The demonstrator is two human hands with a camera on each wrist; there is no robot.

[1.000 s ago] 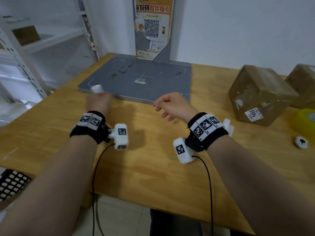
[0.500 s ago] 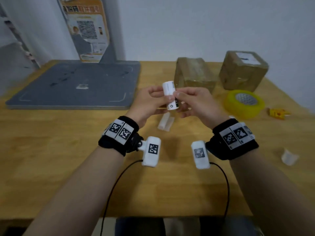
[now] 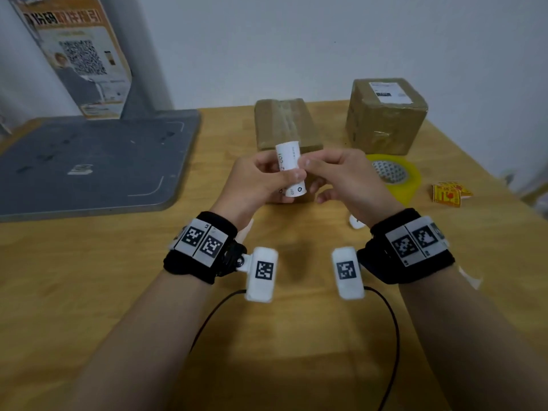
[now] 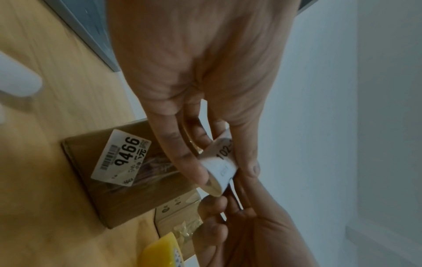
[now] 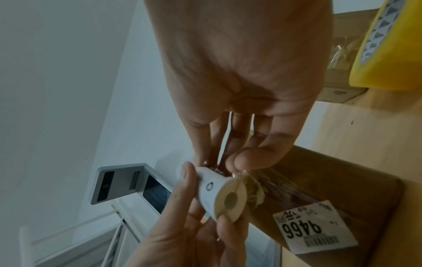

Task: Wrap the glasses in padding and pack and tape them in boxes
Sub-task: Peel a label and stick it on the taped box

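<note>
Small white roll of printed paper labels (image 3: 290,170) on a pale cardboard core, held upright and slightly tilted above the worktop, pinched at the sides between the fingers of the left hand (image 3: 255,185) and the right hand (image 3: 347,179). Two brown cardboard boxes wrapped in clear tape standing behind on the wooden worktop (image 3: 89,277): nearer box (image 3: 286,123) with a "9466" sticker, farther box (image 3: 385,114) with a white shipping label on top. Yellow roll of packing tape (image 3: 397,176) lying flat just in front of the farther box.
</note>
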